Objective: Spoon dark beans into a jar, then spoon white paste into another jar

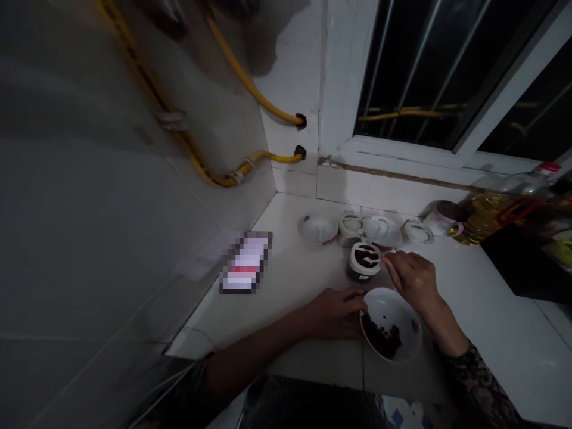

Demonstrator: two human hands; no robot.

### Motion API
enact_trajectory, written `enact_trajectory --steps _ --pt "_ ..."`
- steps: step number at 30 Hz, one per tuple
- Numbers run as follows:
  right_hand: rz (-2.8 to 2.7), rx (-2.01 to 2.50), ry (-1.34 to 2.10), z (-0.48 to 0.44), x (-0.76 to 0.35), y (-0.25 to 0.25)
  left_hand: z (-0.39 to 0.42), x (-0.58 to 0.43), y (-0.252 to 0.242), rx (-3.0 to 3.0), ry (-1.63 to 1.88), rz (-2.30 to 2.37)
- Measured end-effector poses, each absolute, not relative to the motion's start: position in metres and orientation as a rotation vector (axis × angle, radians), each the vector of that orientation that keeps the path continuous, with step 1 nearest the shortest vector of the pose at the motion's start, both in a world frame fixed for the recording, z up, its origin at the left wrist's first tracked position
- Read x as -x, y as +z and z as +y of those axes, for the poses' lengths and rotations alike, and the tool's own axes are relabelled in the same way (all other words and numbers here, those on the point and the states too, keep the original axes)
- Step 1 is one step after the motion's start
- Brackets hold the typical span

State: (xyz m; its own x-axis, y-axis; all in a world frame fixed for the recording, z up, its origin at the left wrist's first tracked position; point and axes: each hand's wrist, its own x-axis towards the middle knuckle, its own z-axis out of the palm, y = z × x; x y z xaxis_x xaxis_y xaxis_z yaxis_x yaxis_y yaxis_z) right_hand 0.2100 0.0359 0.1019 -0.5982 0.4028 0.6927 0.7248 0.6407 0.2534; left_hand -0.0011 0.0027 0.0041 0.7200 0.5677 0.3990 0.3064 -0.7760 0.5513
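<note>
My left hand is closed on the left rim of a white bowl on the counter. Dark brown, crumbly stuff lies in the lower left of the bowl. Beyond its far rim stands a small jar with a white rim, open at the top and holding something dark. My right hand pinches the handle of a small white spoon, whose bowl end is inside the jar. How much the spoon carries is too small to tell.
Behind the jar are a glass bowl, a lidded jar, a white dish and another container. A phone lies left by the wall. An oil bottle and a black box stand right.
</note>
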Motion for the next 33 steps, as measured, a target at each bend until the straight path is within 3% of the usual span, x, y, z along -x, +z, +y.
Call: enact_trajectory --steps 28,33 --pt "-2.155 0.926 -0.719 0.038 -0.216 0.1 0.002 0.002 0.007 -2.482 0.779 0.644" --pt "-2.005 1.025 -0.475 0.028 -0.223 0.107 0.003 0.004 0.008 -2.476 0.726 0.652"
